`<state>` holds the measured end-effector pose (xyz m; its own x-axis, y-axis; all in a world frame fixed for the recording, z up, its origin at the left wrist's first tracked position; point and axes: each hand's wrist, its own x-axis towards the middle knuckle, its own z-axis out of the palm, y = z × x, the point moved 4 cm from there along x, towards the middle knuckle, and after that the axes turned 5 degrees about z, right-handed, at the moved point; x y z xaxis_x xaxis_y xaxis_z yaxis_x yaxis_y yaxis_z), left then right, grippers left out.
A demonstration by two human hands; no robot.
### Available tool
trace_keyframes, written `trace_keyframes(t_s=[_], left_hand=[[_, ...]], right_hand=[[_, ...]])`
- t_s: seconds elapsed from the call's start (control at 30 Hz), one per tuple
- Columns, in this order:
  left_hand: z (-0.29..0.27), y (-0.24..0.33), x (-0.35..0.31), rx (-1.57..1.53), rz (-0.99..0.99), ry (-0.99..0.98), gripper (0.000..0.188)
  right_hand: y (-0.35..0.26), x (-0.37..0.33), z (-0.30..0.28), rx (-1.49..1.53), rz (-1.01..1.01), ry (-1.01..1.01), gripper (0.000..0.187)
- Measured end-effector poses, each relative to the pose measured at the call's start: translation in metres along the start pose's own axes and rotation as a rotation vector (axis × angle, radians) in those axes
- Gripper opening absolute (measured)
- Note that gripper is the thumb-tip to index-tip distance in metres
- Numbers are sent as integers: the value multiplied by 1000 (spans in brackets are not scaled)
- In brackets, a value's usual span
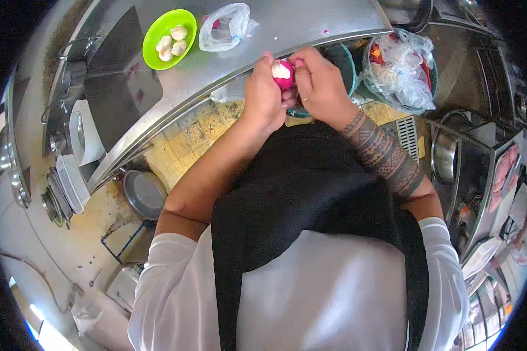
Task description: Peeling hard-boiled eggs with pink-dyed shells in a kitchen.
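Observation:
My left hand [264, 90] is closed around a bright pink-shelled egg [284, 78], with a white patch bared on its upper side. Against the egg's right side, my right hand [319, 85] is closed in a pinch; whatever lies between its fingertips is hidden. Both hands are just off the front edge of a steel counter [316, 20]. On the counter, to the left, a lime-green bowl [151, 44] holds several whitish, rounded pieces [179, 33] that look like peeled eggs. Beside it lies a crumpled clear plastic bag [223, 29] with something pink inside.
Below my right hand is a dark green bin [346, 67], partly hidden. Right of it, another bin is heaped with clear plastic bags [401, 73]. Small pink flecks lie on the counter. A round grey basin [144, 194] rests at lower left; a steel pot [445, 153] is at right.

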<state>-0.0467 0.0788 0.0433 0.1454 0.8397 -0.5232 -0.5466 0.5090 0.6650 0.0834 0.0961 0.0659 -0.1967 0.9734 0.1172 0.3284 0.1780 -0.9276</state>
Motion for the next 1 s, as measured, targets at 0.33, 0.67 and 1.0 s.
trace_keyframes(t_s=[0.33,0.67,1.0], left_hand=[[-8,7,13,145,82,126,48],[11,2,9,181,70,89,46],[11,6,11,149,-51,-31,62]], right_hand=[[13,0,-6,-83,-93,-21,21],[-2,4,-9,-130,-153,7,25],[18,-2,-16,135,134,123,21]])
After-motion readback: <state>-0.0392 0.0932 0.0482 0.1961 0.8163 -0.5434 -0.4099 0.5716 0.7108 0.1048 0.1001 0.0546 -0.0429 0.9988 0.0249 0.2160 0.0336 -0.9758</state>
